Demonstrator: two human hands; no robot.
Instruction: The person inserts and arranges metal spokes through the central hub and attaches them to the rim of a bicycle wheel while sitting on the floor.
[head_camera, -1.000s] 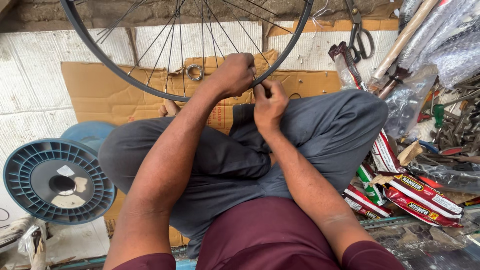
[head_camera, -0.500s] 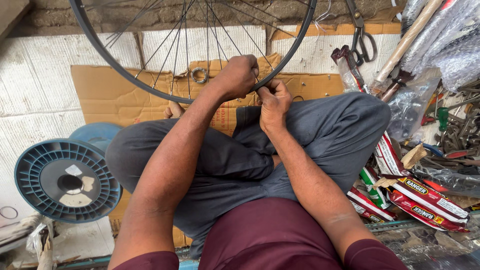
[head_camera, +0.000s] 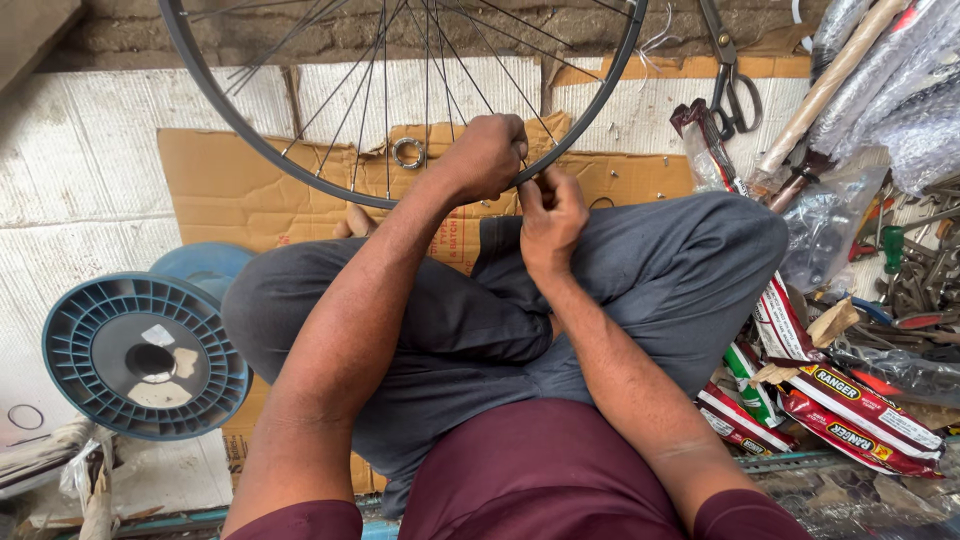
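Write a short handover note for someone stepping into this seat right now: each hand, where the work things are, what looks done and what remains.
Left hand: gripping the bicycle wheel rim at its lower edge, holding it upright in front of the crossed legs.
Right hand: fingertips pinched at the rim beside the left hand; what it holds is too small to tell.
Spokes are already laced into the rim.
Metal ring lies on the cardboard behind; scissors further right.
Left: cannot tell how many spoke ends still need attention.

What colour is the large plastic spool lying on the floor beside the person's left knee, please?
The spool is teal blue, with a dark hub; the head view shows it clearly.
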